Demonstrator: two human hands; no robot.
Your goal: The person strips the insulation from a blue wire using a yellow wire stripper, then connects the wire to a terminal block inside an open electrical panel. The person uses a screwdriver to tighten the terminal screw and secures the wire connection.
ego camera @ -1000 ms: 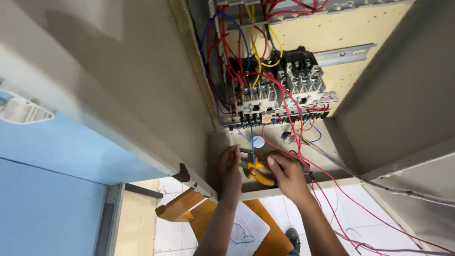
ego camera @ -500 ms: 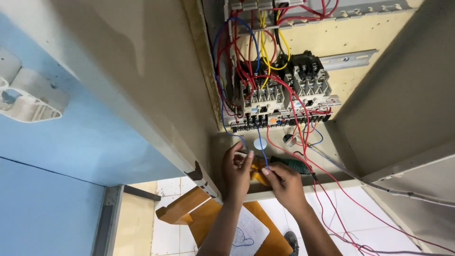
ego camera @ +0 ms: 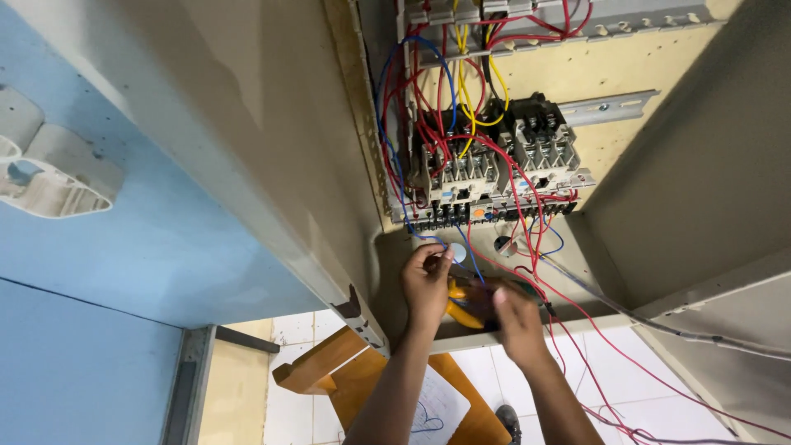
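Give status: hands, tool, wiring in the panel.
Left hand pinching a blue wire under the contactors. Right hand on yellow-handled pliers; grip blurred. Loose red wires hang across both hands.

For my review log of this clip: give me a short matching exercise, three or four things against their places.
Things:
1 left hand
2 right hand
3 contactors
4 paper sheet

Places:
a on the orange wooden seat below
b on the rail, upper cabinet
c pinching a blue wire
d by the yellow-handled tool, cabinet bottom

Pairs: 1-c, 2-d, 3-b, 4-a
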